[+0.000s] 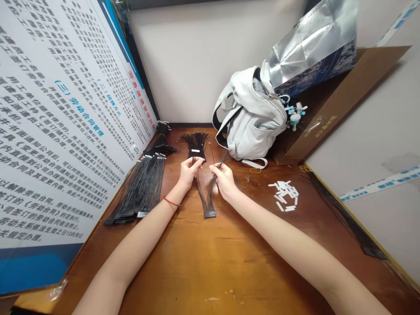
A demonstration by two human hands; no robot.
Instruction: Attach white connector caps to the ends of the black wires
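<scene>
A wire harness lies in front of me, its flat black connector (210,214) towards me and its thin dark wires (209,197) split in two strands. My left hand (189,173) is closed in a pinch on the left strand; a small white connector (195,151) shows just beyond its fingertips. Between the fingers of my right hand (223,178), also closed, run the right-hand wires, whose loose ends fan out beyond. Behind my left hand rests a bundle of black wires (194,142). Whether the white connector is attached to the held strand, I cannot tell.
Left of my hands are a pile of black harnesses (144,186) with white ends and another bundle (163,140). Small white connectors (285,195) lie scattered on the right. A white backpack (251,118) and a cardboard box (341,105) stand behind. More dark wires (344,210) run along the right wall.
</scene>
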